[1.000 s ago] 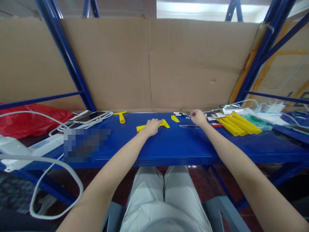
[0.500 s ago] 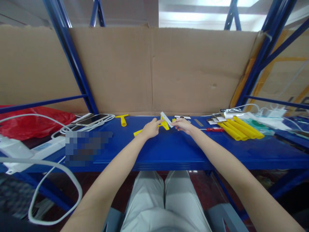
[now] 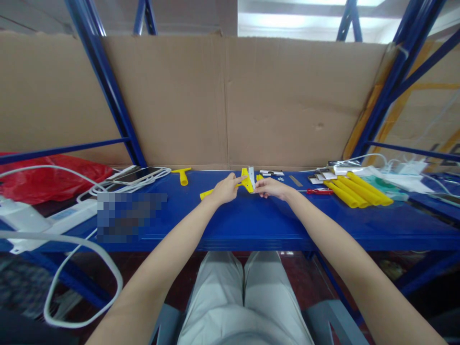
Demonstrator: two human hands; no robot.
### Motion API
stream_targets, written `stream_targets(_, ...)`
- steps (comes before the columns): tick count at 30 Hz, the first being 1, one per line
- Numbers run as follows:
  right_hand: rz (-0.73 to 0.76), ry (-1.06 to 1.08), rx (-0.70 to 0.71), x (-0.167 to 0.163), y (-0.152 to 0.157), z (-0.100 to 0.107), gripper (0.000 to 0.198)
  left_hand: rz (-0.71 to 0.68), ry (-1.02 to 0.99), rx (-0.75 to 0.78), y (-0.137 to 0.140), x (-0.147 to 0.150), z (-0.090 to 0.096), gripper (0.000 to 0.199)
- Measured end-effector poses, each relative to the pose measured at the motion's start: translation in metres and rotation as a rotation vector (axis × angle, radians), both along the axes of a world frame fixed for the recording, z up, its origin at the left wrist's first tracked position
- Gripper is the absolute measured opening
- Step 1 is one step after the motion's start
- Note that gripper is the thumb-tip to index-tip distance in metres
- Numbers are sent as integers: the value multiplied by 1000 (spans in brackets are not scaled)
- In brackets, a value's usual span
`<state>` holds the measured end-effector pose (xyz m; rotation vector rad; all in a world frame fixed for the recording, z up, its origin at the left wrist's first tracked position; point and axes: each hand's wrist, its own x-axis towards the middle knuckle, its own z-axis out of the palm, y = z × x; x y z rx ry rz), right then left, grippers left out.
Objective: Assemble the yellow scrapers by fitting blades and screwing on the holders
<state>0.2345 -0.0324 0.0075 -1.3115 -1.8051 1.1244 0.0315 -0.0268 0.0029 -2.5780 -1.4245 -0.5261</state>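
Note:
My left hand (image 3: 227, 188) is closed around a yellow T-shaped scraper handle (image 3: 246, 182), its wide head pointing away to the right and its grip end sticking out behind the hand. In my right hand (image 3: 270, 187) a flat pale blade strip (image 3: 251, 176) is pinched between thumb and fingers. The strip stands beside the scraper head, nearly parallel to it; I cannot tell whether they touch. Another yellow piece (image 3: 259, 177) shows partly behind my right fingers. A second yellow T-shaped handle (image 3: 182, 176) rests on the blue bench (image 3: 251, 225) to the left.
To the right lie a red screwdriver (image 3: 319, 191), several yellow tubes (image 3: 359, 191), a grey metal strip (image 3: 296, 181) and small screws (image 3: 281, 179). On the left are a phone (image 3: 138, 176), white cables, a power strip (image 3: 72, 215) and a red bag (image 3: 53, 179). Cardboard (image 3: 172, 105) stands behind.
The blade strip has turned from a slant to nearly upright in my right hand, alongside the scraper head. The scraper head has also turned slightly. Both hands stay nearly in place.

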Motion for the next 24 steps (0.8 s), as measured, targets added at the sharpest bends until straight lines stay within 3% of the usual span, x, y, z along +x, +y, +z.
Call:
stream_targets(17,-57,10,-55,2,-2,4,15,0,85,-13,-1,-3,3,53)
stream_targets(24,-51,-20,-44,-1,-3,3,15,-67,27,36,1,-2,1,53)
